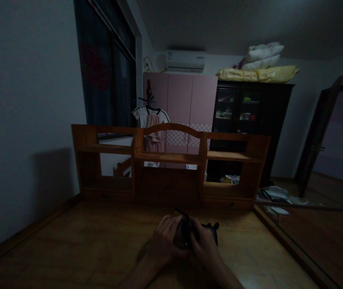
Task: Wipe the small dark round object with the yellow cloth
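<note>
Both of my hands meet over a wooden desk point(84, 245) in a dim room. My left hand point(164, 239) has its fingers curled round the left side of a small dark object point(185, 233). My right hand point(204, 243) grips the same object from the right, fingers closed over it. The object is black, with a small part sticking out at its right end point(216, 226); I cannot make out what it is. It is held just above the desk top, in front of the shelf unit.
A wooden shelf unit point(171, 156) stands across the back of the desk. A white wall is at the left. Behind are a pink wardrobe point(186, 104), a dark glass cabinet point(250, 116) with bedding on top, hanging clothes and papers on the floor at right.
</note>
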`<action>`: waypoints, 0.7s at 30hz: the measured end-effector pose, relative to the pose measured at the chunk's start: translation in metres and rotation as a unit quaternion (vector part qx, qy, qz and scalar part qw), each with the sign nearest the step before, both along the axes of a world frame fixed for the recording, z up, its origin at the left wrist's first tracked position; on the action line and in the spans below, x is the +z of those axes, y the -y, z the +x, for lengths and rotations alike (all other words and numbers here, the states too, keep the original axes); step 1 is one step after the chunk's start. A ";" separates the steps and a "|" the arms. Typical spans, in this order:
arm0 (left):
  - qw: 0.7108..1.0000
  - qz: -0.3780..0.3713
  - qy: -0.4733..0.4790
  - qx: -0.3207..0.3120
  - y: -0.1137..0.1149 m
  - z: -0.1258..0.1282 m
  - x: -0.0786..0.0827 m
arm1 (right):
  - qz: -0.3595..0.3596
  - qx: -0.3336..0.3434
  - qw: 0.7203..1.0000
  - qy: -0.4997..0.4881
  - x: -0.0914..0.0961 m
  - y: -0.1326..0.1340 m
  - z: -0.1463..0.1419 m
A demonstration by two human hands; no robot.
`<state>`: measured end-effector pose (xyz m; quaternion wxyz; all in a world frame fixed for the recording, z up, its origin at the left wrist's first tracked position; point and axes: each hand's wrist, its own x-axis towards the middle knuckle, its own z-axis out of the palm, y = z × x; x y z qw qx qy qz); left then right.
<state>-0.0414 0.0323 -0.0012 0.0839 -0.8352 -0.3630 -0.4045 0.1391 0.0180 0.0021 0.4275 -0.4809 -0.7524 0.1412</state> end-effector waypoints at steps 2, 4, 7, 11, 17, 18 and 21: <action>1.000 -0.005 0.001 -0.003 0.001 0.000 0.002 | 0.004 -0.011 1.000 0.006 -0.003 -0.001 0.001; 1.000 -0.013 -0.003 -0.004 0.003 0.001 0.005 | 0.003 -0.015 1.000 0.010 -0.004 -0.002 0.001; 1.000 -0.017 -0.002 0.000 0.005 0.001 0.007 | -0.005 -0.005 1.000 0.006 -0.003 -0.003 0.001; 1.000 -0.014 0.001 -0.001 0.003 0.000 0.003 | -0.006 -0.005 1.000 0.004 -0.002 -0.003 0.000; 1.000 -0.018 0.004 -0.005 0.001 0.000 0.000 | -0.004 -0.002 1.000 -0.004 -0.004 -0.004 0.001; 1.000 -0.013 0.007 -0.006 0.002 0.000 0.000 | -0.004 0.000 1.000 -0.006 -0.004 -0.003 0.001; 1.000 0.013 0.008 -0.013 0.003 0.000 0.003 | -0.001 0.000 1.000 -0.018 0.000 -0.002 0.000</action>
